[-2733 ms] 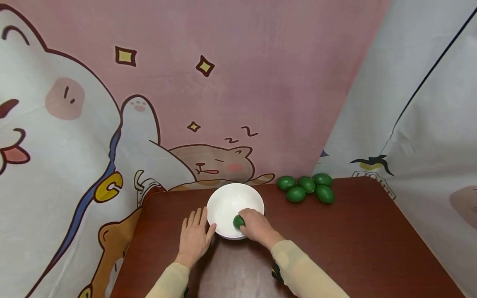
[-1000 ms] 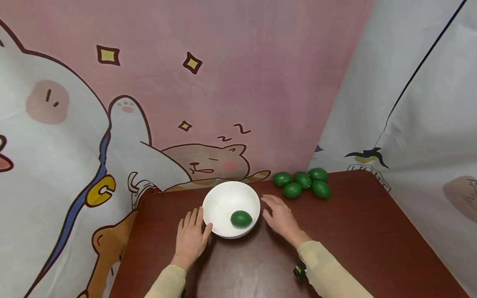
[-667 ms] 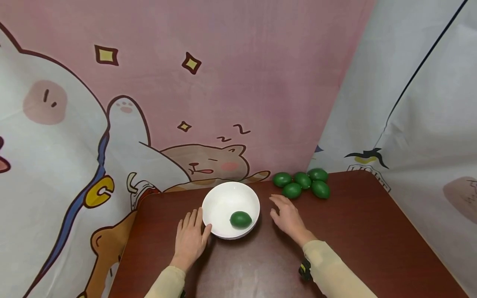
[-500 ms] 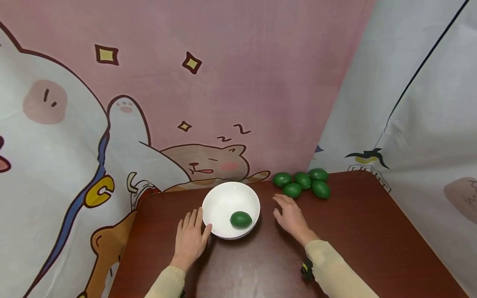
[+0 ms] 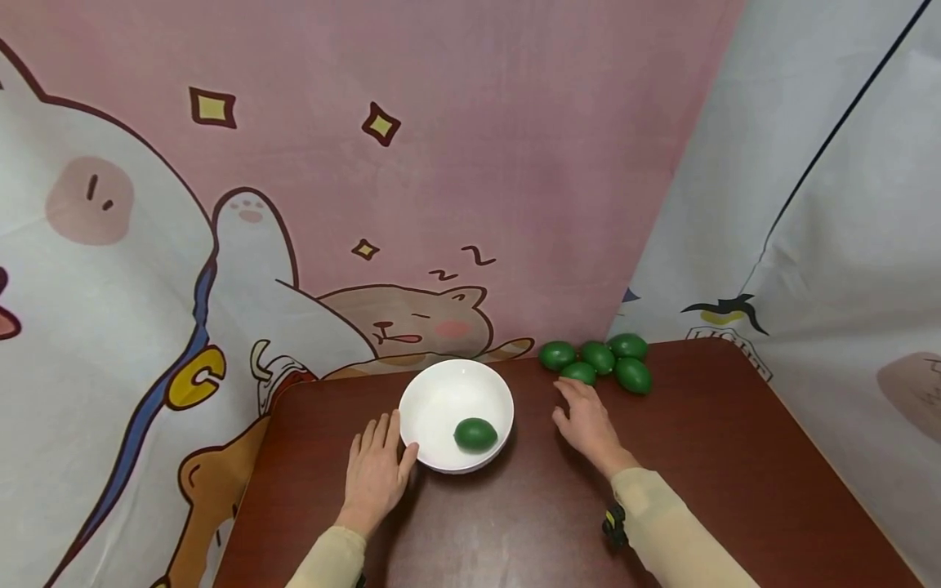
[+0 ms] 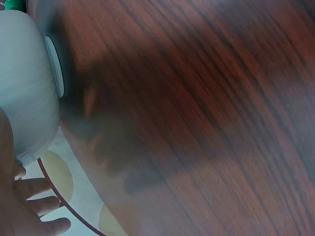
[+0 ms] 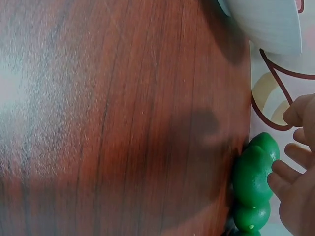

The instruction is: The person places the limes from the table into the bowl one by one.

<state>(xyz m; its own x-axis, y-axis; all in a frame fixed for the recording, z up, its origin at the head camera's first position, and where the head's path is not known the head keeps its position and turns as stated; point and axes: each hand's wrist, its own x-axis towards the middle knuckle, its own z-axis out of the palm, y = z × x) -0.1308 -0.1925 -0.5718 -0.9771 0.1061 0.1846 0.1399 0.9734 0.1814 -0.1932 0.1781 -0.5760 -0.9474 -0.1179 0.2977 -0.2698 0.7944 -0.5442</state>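
Observation:
A white bowl [image 5: 448,400] stands on the table with one green lime [image 5: 475,434] lying inside it. My left hand [image 5: 375,474] rests against the bowl's left side, fingers straight and thumb by the rim. Right of the bowl, my right hand [image 5: 591,425] hovers over the table with loosely bent fingers and holds nothing. Its fingertips overlap the front lime [image 5: 579,373] of a cluster in the head view; whether they touch it I cannot tell. In the right wrist view the hand [image 7: 298,182] is beside the green limes [image 7: 252,177], with the bowl [image 7: 268,22] above.
Several more limes, including the rightmost lime [image 5: 633,376], sit together at the table's back edge. The dark red-brown wooden table [image 5: 485,531] ends at a printed cloth backdrop [image 5: 515,163] with cartoon animals. A dark strapped device [image 5: 613,525] is on the right wrist.
The right hand has let go of a lime in the bowl, drawn out and moved right to the front of the lime cluster. The left hand has stayed at the bowl.

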